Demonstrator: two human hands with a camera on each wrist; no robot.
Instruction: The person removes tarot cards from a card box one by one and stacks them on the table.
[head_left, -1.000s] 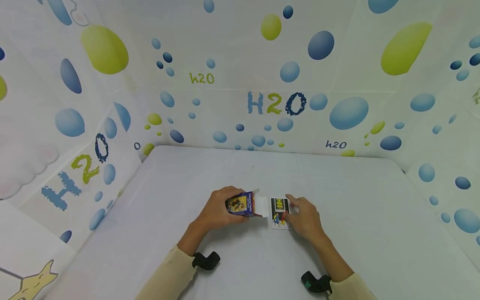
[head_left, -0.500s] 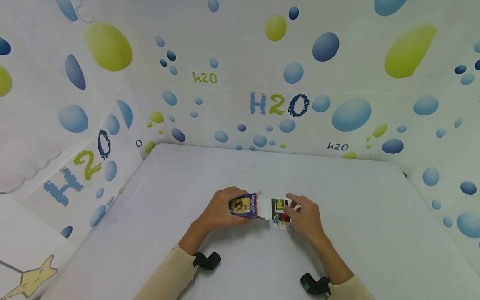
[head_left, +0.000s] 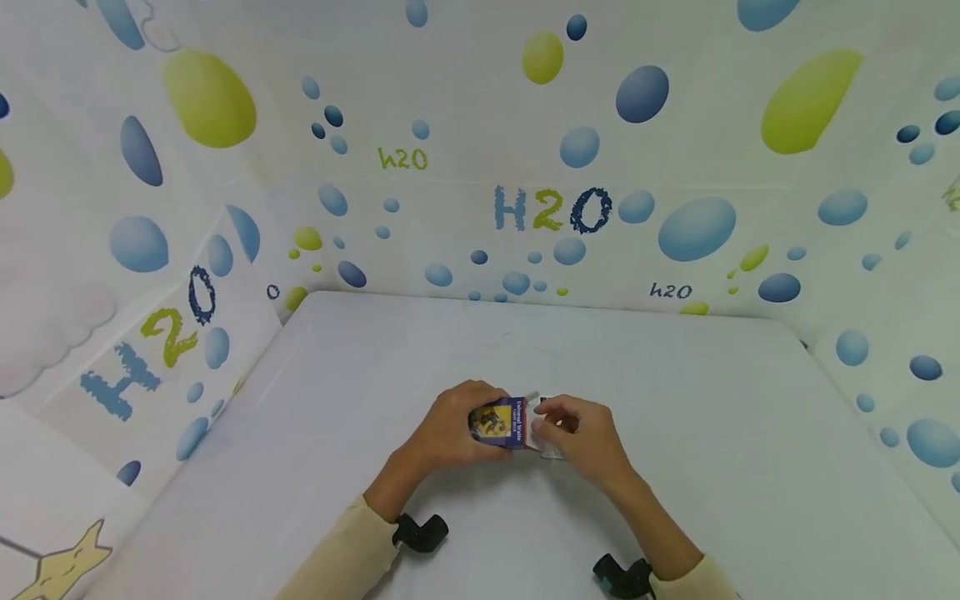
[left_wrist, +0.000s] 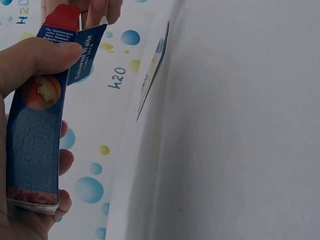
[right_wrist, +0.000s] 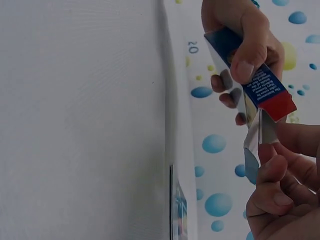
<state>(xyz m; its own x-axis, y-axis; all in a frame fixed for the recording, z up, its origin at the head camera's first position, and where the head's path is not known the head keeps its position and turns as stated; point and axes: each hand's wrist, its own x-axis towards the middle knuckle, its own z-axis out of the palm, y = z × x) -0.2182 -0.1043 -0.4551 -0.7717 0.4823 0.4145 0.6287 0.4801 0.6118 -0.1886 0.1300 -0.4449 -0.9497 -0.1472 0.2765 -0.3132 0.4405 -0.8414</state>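
1. Left grip (head_left: 456, 427) curls round the tarot box (head_left: 492, 422), raised above the desk (head_left: 375, 358).
2. It is probably light, crushable cardboard; best held by its sides.
3. Right grip (head_left: 588, 435): fingers bent at the open flap (right_wrist: 253, 142); cannot tell whether they pinch.

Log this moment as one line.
left hand: grips Universal Waite tarot box; right hand: at open flap; printed card: on table

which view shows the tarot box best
Left wrist: the tarot box is largest there and its title reads clearly. The head view shows it small, partly covered by the left hand. The right wrist view shows its red end, with much of the rest behind that hand.
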